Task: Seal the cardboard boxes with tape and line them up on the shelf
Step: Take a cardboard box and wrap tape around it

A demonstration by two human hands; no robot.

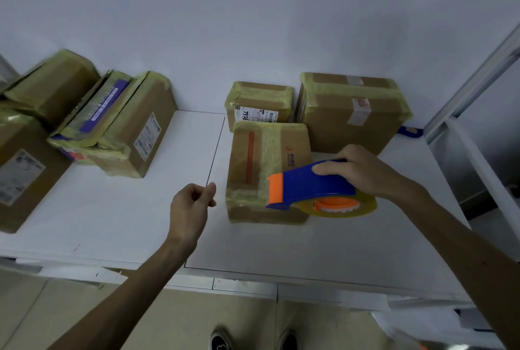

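A small cardboard box (254, 169) with a red strip and yellowish tape lies on the white shelf (140, 203). My right hand (363, 172) grips a blue and orange tape dispenser (309, 186) over the box's right front corner, a clear tape roll under it. My left hand (191, 203) hovers just left of the box, fingers loosely curled, holding nothing. Two taped boxes stand behind it against the wall: a small one (260, 102) and a larger one (351, 110).
Several taped boxes sit at the shelf's left: one with labels (135, 130), one under purple print (95, 113), one at the far left edge (22, 169). A white frame post (478, 79) rises at the right. Floor and my shoes show below the shelf's front edge.
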